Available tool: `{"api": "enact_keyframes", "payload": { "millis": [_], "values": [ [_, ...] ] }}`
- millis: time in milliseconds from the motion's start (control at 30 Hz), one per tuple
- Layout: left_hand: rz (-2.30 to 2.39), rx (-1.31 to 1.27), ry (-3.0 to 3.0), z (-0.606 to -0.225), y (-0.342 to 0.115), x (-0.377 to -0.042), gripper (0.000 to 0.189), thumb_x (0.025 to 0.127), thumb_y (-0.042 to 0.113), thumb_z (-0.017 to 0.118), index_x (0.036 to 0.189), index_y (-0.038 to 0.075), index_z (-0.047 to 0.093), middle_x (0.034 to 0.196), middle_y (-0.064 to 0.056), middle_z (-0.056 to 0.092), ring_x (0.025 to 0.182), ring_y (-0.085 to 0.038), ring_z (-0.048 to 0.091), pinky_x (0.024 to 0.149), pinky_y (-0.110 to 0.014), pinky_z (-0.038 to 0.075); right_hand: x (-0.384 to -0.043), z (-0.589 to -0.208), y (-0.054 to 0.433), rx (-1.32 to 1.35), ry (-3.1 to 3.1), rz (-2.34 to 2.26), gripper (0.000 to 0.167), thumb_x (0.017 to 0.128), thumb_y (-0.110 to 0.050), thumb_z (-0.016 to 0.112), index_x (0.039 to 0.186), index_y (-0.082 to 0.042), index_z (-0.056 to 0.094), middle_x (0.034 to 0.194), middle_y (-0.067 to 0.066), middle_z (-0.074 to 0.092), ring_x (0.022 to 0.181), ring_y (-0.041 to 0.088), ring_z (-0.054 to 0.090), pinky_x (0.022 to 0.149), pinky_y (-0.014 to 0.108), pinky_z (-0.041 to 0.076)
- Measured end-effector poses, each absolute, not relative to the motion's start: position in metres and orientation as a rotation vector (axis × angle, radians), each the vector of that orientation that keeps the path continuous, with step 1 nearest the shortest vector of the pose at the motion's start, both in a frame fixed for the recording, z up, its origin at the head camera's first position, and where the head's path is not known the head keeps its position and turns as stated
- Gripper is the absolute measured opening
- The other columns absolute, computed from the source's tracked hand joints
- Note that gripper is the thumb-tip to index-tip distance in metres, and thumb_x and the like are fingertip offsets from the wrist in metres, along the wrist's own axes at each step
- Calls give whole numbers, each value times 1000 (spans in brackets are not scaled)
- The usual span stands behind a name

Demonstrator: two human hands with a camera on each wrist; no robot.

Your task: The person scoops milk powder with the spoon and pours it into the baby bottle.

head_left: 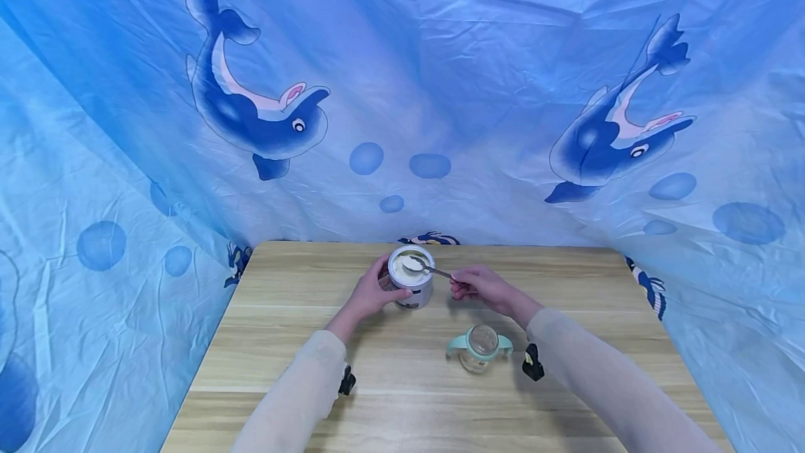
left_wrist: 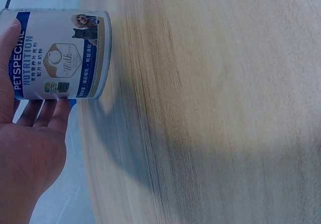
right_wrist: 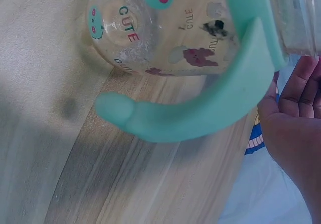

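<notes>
My left hand (head_left: 372,292) grips the side of a milk powder can (head_left: 416,296), thumb in front and fingers behind it. The left wrist view shows its printed label (left_wrist: 60,58), with a dog and a cat. Topless, the can shows pale powder (head_left: 400,274) inside. My right hand (head_left: 489,288) pinches the handle of a dark metal spoon (head_left: 439,272), whose bowl, with white powder on it, lies over the can's mouth. Nearer to me, below the right hand, stands a clear sippy bottle (head_left: 473,363) with mint-green handles (right_wrist: 190,121).
All of this is on a wooden table (head_left: 402,397). A blue sea-patterned cloth (head_left: 402,89) hangs close behind the table and along both sides. The bottle stands between my forearms, close to the right sleeve (head_left: 585,355).
</notes>
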State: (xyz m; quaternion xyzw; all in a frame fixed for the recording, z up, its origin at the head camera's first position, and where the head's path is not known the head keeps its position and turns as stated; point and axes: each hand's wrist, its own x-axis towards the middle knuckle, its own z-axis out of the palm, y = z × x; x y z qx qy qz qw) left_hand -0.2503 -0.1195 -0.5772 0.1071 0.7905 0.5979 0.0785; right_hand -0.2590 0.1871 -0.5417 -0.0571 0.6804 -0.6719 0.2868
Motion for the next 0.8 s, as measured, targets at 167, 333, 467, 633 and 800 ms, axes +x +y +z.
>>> {"api": "enact_keyframes", "payload": {
  "millis": [167,333,467,633,800],
  "values": [
    [1798,320,2365,-575,-118,-249,98,81,21,96,162,13,41,160,-14,51,151,-35,45,125,-49,38,-258,-535,189,-154,1831,-1790,24,112,-17,56,99,-7,74,94,7,74,82,12,70,90,35,64],
    [1795,320,2359,-574,-119,-249,99,81,20,96,162,14,41,161,-12,50,151,-34,44,126,-50,38,-257,-529,188,-125,1843,-1797,25,112,-16,55,97,-8,73,93,7,74,82,13,70,91,37,63],
    [1762,332,2373,-573,-122,-249,104,79,21,97,164,13,37,162,-14,49,152,-36,43,126,-54,36,-257,-522,187,-124,1836,-1815,24,111,-15,56,97,-8,74,91,5,74,82,12,70,87,33,63],
    [1693,361,2418,-562,-130,-248,112,78,24,99,167,11,33,165,-15,46,153,-37,42,126,-56,35,-254,-508,191,-187,1853,-1804,22,111,-17,56,99,-8,72,92,2,74,85,13,72,93,35,63],
    [1603,413,2451,-538,-139,-250,115,78,29,99,169,14,30,169,-14,40,155,-36,40,126,-54,37,-252,-490,205,-243,1883,-1781,19,111,-17,56,104,-7,71,94,2,75,89,15,73,99,40,62]
  ]
}}
